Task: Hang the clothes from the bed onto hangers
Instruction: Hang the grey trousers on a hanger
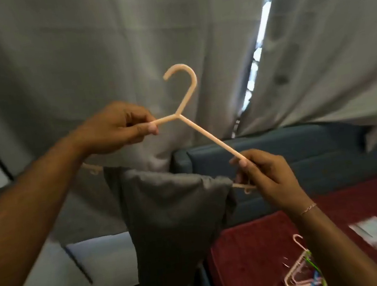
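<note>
We stand over the bed (356,205) with its red cover, spare hangers (301,274) lying near its edge. The grey cloth (172,216) is draped over the bottom bar of the pink hanger (194,123), held up before the curtain (99,46). Our left hand (114,128) pinches one shoulder arm, our right hand (264,171) pinches the other end. We should level the hanger and centre the cloth so it cannot slide off.
</note>
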